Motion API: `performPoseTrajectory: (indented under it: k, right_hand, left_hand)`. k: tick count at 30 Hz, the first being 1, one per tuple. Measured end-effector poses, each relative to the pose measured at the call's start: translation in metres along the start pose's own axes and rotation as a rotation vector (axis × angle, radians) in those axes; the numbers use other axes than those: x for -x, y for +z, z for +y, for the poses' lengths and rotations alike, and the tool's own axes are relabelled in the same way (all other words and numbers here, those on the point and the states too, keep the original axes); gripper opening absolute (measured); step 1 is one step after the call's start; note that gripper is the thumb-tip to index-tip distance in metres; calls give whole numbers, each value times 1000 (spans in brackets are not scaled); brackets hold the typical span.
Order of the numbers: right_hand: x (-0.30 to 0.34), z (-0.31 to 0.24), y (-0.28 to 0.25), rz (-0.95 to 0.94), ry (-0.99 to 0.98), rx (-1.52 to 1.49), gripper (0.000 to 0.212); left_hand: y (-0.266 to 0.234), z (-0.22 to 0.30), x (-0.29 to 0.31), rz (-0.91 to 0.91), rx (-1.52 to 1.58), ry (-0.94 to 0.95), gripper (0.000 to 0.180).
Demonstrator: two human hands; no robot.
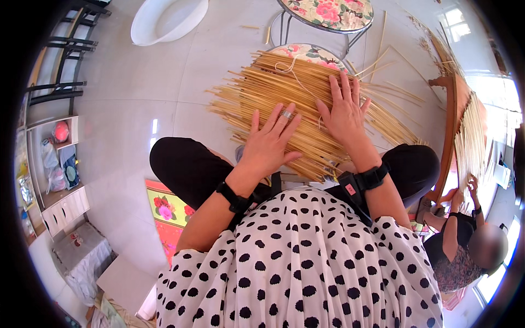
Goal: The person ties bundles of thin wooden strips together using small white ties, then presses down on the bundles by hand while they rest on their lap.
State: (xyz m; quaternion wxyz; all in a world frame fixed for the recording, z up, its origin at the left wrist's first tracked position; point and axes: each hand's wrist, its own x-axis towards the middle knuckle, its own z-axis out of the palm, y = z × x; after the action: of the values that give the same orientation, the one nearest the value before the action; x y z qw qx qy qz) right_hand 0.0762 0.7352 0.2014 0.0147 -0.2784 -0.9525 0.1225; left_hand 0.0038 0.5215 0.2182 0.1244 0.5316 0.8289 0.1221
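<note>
A layer of long, straw-coloured stalks lies over a round flower-patterned stool in front of my knees, its ends sticking out unevenly. My left hand rests on the near left part of the stalks, fingers spread, with a ring on one finger. Farther to the right, my right hand lies on them with its fingers stretched out. Between and beyond my hands a thin white string runs loosely over the stalks. Neither hand grips anything.
A second flowered stool stands beyond, and a white tub at the far left. Loose stalks lie on the floor to the right. Another person works at a wooden frame with upright stalks. Shelves line the left.
</note>
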Motion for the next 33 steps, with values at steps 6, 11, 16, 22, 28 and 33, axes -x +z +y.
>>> performPoseTrajectory:
  k: [6,11,16,22,28,33]
  right_hand:
    - [-10,-20,-1,-26,80,9,83]
    - [-22,-20,8,29,104,26,85]
    - [-29,-24,9,45,146,18,86]
    - [-30,-21,9,34,140,23,87]
    - [-27,-20,16,85,116,32,87]
    - [-26,-22,18,117,136,29,87]
  left_hand:
    - [2,-4,-18,55,9,4,93]
    - [4,-4,-9,49,13,-54,94]
    - [4,-4,-13,58,-20,-73,95]
    - [-2,-2,-13,41,-5,-58,97]
    - [7,-8,-21,87,52,-58,99]
    - [11,3,-14,66,18,-133,100]
